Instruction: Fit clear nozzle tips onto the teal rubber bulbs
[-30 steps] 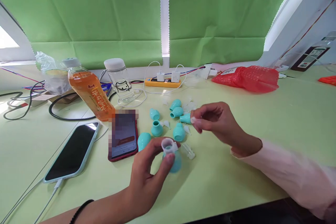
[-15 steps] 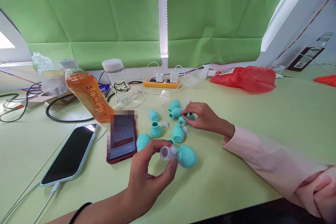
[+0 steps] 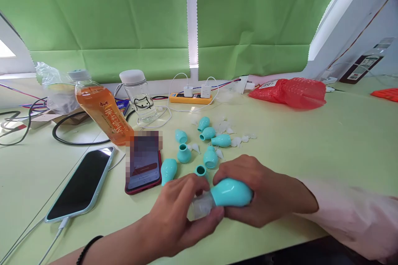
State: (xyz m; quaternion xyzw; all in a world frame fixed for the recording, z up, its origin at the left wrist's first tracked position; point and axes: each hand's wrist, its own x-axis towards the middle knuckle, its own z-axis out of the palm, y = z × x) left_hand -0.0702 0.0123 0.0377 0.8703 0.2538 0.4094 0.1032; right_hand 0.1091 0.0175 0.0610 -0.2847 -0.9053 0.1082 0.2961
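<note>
Near the table's front, my left hand point(image 3: 183, 211) pinches a clear plastic tube point(image 3: 201, 205) between thumb and fingers. The tube's right end meets the neck of a teal bulb point(image 3: 233, 192), and my right hand point(image 3: 264, 194) is wrapped round that bulb from the right. Just behind my left fingertips stands another teal bulb point(image 3: 200, 170), its opening up. Several more teal bulbs lie or stand beyond, among them one at the left point(image 3: 168, 169) and one on its side point(image 3: 221, 140). Small translucent white pieces point(image 3: 236, 140) are scattered around them.
Two phones point(image 3: 81, 184) point(image 3: 144, 165) lie at the left. Behind them are a leaning orange drink bottle point(image 3: 104, 109), a clear cat-print bottle point(image 3: 139, 99) and cables. A yellow power strip point(image 3: 190, 98) is at the back, with a red plastic package point(image 3: 289, 93) to its right.
My right hand has come from the scattered pieces to the front and now grips the held bulb. My left hand has moved slightly right and down with the tube.
</note>
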